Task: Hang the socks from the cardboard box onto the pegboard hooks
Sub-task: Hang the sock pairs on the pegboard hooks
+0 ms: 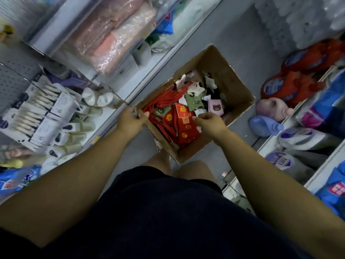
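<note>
An open cardboard box (226, 71) stands on the grey floor in front of me, full of packaged socks: red pairs with gold labels (183, 118), green ones (195, 102), a pink bear pack (215, 107). My left hand (131, 121) grips the box's near left corner, its fingers curled over the rim. My right hand (209, 120) reaches into the box, fingertips pinched at the edge of a red sock pack. The pegboard (11, 79) is at the far left, with hooks carrying white sock packs (43, 109).
Shelves on the left hold wrapped pink towels (112, 34) and pale slippers (82, 124). Detergent bottles, red (291, 85) and blue (265, 126), line the right shelves. The aisle floor (240, 38) runs between them past the box.
</note>
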`<state>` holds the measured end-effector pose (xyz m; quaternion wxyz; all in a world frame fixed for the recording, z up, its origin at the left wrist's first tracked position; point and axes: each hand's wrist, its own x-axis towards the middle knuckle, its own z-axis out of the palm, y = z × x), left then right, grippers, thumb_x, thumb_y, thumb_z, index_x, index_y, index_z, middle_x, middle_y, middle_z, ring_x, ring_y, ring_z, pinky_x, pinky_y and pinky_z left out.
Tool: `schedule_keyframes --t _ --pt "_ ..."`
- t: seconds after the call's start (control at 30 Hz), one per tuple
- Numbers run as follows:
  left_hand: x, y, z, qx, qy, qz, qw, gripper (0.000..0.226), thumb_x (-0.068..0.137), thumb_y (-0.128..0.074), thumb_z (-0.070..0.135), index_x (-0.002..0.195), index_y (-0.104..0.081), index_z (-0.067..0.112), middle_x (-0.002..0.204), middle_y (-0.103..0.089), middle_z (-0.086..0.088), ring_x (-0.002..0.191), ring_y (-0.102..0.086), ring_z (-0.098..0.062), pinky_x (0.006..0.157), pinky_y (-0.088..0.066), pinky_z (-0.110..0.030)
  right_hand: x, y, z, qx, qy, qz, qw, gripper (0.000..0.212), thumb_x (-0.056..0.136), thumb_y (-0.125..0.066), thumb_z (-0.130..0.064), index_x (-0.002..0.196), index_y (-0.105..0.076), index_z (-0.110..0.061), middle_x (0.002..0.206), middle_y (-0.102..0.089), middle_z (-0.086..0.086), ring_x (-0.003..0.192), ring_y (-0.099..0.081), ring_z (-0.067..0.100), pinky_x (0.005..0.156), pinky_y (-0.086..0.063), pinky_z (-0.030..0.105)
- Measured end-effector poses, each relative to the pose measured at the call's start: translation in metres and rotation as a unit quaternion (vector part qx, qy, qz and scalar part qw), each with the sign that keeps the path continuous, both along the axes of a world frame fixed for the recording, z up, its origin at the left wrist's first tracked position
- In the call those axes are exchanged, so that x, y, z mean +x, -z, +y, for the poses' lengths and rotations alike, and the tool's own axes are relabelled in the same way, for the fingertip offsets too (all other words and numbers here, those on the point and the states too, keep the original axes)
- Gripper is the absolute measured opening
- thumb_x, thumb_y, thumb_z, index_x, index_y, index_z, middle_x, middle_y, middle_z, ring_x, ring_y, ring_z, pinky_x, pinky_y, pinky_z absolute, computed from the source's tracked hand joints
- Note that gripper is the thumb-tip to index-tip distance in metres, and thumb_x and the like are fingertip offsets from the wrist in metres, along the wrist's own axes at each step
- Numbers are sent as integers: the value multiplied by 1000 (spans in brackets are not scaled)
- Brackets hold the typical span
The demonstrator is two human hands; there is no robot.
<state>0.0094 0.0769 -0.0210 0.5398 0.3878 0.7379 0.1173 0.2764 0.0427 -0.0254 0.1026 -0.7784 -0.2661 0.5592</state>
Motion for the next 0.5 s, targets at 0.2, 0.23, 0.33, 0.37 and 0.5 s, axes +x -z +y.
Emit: schedule_keyframes --t 0.2,0.23,0.33,0.37,0.5 --pt "-13 21 7 -21 -97 -18 995 33 94 -74 17 119 -58 3 105 -72 -14 80 -73 -18 60 -59 -23 -2 56 36 -79 1 26 997 50 90 -75 -31 130 -62 -4 131 -66 11 116 -61 26 105 -49 43" --pt "-14 23 7 -25 -104 -25 994 34 93 -75 17 120 -58 3 103 -73 -12 79 -74 -16 60 -59 -21 -3 64 38 -89 -1 35 995 50 89 -76 -30 130 -62 -5 133 -65 10 115 -61 25 102 -49 40" --pt "-15 26 6 -25 -121 -38 992 31 94 -74 16 117 -57 7 96 -74 -5 70 -75 -8 62 -61 -23 -7 86 43 -133 35 57 989 48 90 -76 -29 130 -60 -8 134 -63 10 108 -64 24 92 -53 38" --pt "-14 26 6 -23 -121 -37 992 28 94 -74 16 115 -57 9 94 -74 -3 69 -75 -6 64 -61 -24 -9 92 44 -145 58 66 985 41 90 -76 -28 123 -61 -9 132 -65 12 98 -69 21 84 -57 37" --pt "-11 28 5 -14 -122 -39 992 16 94 -74 18 101 -59 23 90 -75 1 70 -74 -6 68 -61 -31 -12 103 44 -181 110 90 973 46 84 -81 -33 117 -60 -11 124 -67 13 91 -73 21 80 -61 42"
